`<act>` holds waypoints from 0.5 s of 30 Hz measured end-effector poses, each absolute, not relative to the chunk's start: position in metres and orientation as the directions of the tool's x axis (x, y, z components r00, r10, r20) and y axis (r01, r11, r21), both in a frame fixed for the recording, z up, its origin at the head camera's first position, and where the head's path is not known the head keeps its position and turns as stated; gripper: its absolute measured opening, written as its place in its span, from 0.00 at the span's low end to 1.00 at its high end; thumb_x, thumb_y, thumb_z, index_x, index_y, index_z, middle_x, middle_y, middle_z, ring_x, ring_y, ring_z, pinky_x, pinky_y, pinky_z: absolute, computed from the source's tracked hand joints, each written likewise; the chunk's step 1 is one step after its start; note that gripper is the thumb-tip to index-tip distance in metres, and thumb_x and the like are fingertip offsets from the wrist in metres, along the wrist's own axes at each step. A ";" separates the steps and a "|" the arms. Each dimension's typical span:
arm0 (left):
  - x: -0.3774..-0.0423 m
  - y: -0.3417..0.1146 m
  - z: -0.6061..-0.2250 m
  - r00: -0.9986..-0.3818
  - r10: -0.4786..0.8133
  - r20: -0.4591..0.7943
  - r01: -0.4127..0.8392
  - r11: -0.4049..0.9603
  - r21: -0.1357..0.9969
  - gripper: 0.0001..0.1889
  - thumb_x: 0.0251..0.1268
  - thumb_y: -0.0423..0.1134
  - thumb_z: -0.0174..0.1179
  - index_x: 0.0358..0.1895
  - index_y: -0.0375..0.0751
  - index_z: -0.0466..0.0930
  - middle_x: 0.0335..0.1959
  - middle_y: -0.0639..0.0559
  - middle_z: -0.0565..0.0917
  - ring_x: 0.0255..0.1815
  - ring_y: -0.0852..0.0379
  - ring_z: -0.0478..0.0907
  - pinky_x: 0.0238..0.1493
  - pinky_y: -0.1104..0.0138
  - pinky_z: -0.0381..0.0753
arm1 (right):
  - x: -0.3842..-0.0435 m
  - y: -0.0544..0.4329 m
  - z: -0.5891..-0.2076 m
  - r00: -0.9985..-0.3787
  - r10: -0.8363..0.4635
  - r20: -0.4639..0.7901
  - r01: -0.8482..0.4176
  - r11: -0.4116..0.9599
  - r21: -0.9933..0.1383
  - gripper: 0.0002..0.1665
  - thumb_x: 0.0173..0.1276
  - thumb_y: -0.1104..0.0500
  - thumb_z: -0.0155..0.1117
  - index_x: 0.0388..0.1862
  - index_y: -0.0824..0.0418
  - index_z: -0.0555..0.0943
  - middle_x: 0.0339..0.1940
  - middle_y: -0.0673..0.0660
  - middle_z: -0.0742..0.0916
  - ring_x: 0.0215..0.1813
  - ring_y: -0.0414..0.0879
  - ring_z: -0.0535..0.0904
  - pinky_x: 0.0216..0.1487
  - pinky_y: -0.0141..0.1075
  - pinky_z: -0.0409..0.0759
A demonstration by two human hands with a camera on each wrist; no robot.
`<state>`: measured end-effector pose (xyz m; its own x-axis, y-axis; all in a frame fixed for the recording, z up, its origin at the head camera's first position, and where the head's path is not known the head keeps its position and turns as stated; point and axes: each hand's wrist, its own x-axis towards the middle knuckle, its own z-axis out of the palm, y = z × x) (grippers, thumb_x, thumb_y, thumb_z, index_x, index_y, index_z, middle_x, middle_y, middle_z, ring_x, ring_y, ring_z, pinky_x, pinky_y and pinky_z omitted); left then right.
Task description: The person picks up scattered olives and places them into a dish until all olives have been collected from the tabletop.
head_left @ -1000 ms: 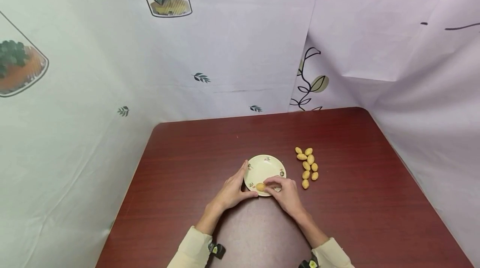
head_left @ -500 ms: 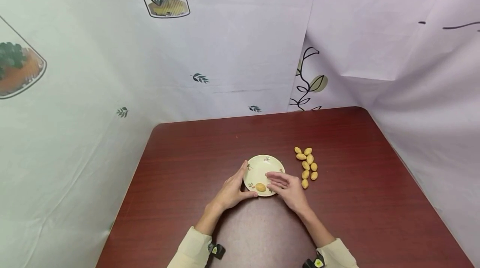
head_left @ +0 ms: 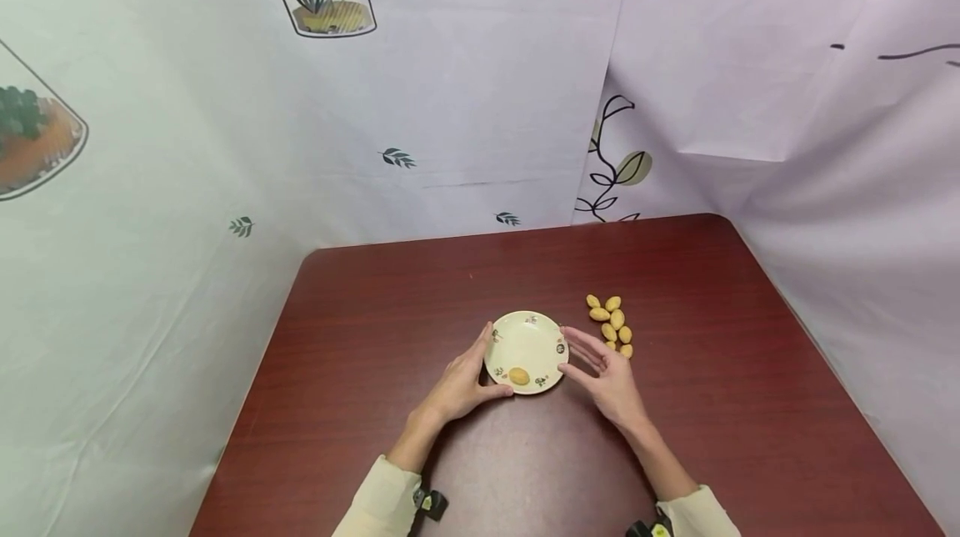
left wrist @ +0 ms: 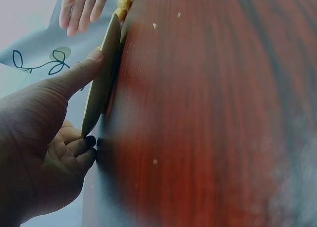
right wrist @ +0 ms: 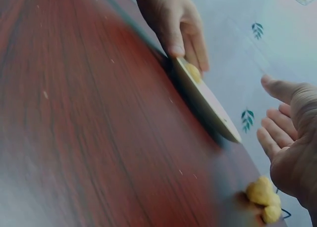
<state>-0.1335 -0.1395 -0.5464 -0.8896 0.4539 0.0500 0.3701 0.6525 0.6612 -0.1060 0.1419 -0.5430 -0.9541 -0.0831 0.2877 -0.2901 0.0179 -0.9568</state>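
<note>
Gripping the round cream plate at its left side, my left hand sets its thumb against the near rim, while its fingers reach round the left edge; the left wrist view shows the thumb on the rim and the other fingers bent at the plate's side. My right hand holds nothing: its fingers and thumb are parted, poised by the plate's right edge, and from the right wrist view the hand is in the air, a gap between it and the plate. My two hands are apart, one at each side of the plate. The plate sits on the dark red-brown wood-grain worktop, small printed motifs spaced round its border. A single yellow, oval, nut-like piece lies on it, toward the near-left rim, near my left thumb. Beyond my right hand, to the right of the plate, a loose cluster of similar yellow oval pieces lies on the worktop, several touching; my hand partly covers the nearest ones. Pale cuffs end my sleeves, with a small black device at each wrist. White cloth printed with leaves and potted plants stands behind the worktop.
</note>
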 end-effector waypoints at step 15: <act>-0.133 -0.140 -0.546 -0.892 0.451 0.044 0.364 0.655 0.662 0.61 0.62 0.53 0.79 0.87 0.33 0.46 0.86 0.38 0.55 0.83 0.43 0.59 0.78 0.46 0.64 | -0.116 0.192 -0.545 -0.946 0.142 0.293 -0.283 0.082 -0.955 0.35 0.63 0.78 0.75 0.70 0.77 0.77 0.66 0.78 0.81 0.68 0.44 0.82 0.68 0.36 0.77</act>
<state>-0.1333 -0.1398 -0.5463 -0.8917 0.4506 0.0439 0.3638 0.6554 0.6619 -0.1160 0.1917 -0.5446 -0.9456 0.1423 0.2927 -0.2834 0.0819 -0.9555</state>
